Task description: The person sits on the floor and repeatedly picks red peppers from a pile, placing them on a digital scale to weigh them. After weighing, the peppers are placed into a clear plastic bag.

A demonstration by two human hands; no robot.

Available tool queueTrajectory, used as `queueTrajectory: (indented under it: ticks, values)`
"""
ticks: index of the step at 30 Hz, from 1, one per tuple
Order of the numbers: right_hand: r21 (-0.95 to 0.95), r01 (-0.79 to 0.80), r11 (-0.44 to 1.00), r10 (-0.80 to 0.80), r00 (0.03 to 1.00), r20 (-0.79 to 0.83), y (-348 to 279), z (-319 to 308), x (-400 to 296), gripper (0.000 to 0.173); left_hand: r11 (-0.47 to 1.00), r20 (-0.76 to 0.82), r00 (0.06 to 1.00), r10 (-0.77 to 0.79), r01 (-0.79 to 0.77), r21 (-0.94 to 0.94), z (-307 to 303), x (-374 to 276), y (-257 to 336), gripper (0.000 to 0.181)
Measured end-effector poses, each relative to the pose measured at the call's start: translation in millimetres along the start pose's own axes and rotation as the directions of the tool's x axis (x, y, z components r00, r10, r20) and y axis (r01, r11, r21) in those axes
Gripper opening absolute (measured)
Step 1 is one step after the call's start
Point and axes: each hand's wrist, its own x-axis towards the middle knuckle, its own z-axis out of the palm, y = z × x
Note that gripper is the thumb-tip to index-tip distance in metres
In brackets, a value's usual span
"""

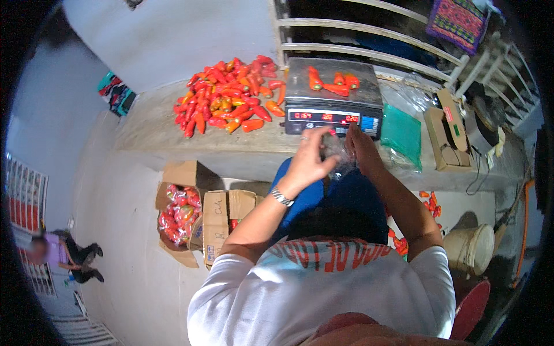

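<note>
A crumpled clear plastic bag [337, 151] is between my hands, just in front of the digital scale [294, 126]. My left hand [312, 156], with a ring and a metal-band watch, curls its thumb and fingers around the bag's left side. At its right side, my right hand [360, 147] pinches the plastic, fingertips close to the scale's lit red display. Several red-orange peppers [336, 89] lie on the scale's metal platform [298, 78]. Left of the scale, a large heap of red and orange peppers [229, 95] covers part of the concrete ledge [147, 134].
Right of the scale are a green plastic packet [401, 134] and an open cardboard box [439, 147]. Below the ledge stand a carton of bagged peppers [179, 216], another carton [215, 225] and a bucket [469, 248]. A person [65, 253] sits far left.
</note>
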Motion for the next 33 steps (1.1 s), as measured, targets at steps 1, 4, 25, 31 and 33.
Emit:
queueTrajectory:
  ticks: [1,4,25,31,33]
  values:
    - [-0.083,0.045,0.995,-0.044,0.999,0.014,-9,9,-6,0.047,0.980,-0.010,0.983,0.185,-0.184,0.072,1,3,2,0.038]
    - [-0.386,0.073,0.920,-0.023,0.991,0.134,-22,6,-17,0.028,0.983,0.189,0.981,0.053,-0.085,0.163,5,0,-16,0.029]
    - [0.668,-0.519,0.533,0.144,0.834,0.533,18,-16,-30,0.039,0.366,0.601,0.696,-0.394,0.718,-0.592,7,-47,-60,0.005]
    - [-0.192,-0.178,0.965,0.256,0.801,0.541,29,-9,-33,0.029,-0.204,0.496,0.799,-0.339,0.453,-0.868,9,-30,-41,0.005]
    - [-0.121,0.014,0.993,0.054,0.841,0.539,34,-16,-24,0.027,-0.131,0.507,0.831,-0.230,0.490,-0.862,11,-37,-48,0.007]
